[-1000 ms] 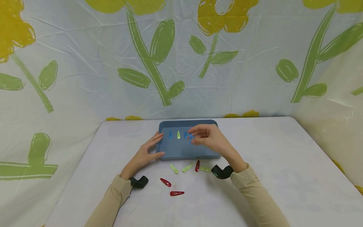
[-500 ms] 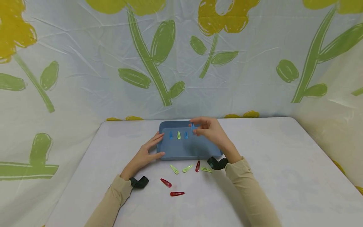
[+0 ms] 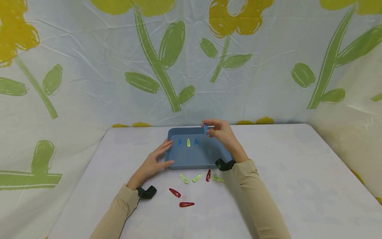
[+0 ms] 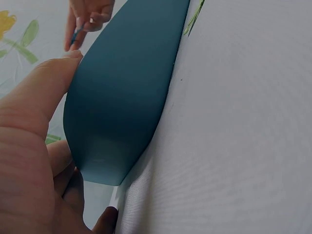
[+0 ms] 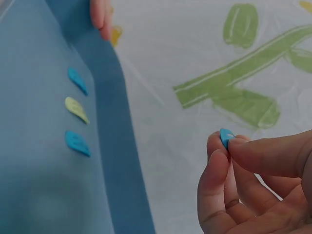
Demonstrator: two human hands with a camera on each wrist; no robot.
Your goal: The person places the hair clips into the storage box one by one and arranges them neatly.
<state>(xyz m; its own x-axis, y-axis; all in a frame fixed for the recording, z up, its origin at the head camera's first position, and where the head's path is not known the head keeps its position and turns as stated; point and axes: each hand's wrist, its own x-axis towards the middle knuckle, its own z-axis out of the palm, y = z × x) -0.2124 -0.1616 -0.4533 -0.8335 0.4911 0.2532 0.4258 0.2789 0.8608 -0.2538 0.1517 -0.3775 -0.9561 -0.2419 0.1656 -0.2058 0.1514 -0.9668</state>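
My right hand (image 3: 224,134) pinches a blue snap hair clip (image 3: 205,129) between thumb and fingertips, raised above the far rim of a blue tray (image 3: 191,158). The right wrist view shows only the tip of this held clip (image 5: 225,137). Inside the tray lie a blue clip (image 3: 180,142), a yellow-green clip (image 3: 188,142) and another blue clip (image 3: 196,142), side by side in a row. My left hand (image 3: 152,163) rests against the tray's left side, fingers spread and fairly straight. Its thumb (image 4: 58,73) touches the tray's rim in the left wrist view.
In front of the tray, loose hair clips lie on the white table (image 3: 134,215): green ones (image 3: 183,178) and red ones (image 3: 186,204), pointing in different directions. A flower-printed cloth (image 3: 104,66) hangs behind the table.
My right hand has lifted the blue clip from beside the row and moved it up towards the tray's far edge. The left hand stays in place.
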